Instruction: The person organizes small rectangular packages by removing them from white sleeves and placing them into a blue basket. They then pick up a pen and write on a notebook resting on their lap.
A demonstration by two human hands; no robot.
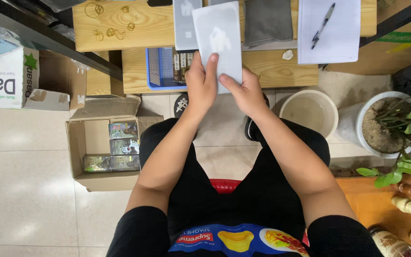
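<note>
Both hands, left hand [201, 85] and right hand [246, 93], grip one pale flat pouch [218, 40] by its near end, long axis running near to far, above the worktop [272, 71]; a second pouch [185, 24] lies left

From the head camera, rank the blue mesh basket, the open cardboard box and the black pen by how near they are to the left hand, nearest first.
1. Blue mesh basket: on the wooden bench, just beside the left hand.
2. Black pen: on the white notepad, up and to the right.
3. Open cardboard box: on the floor, down and to the left, only slightly farther.
</note>
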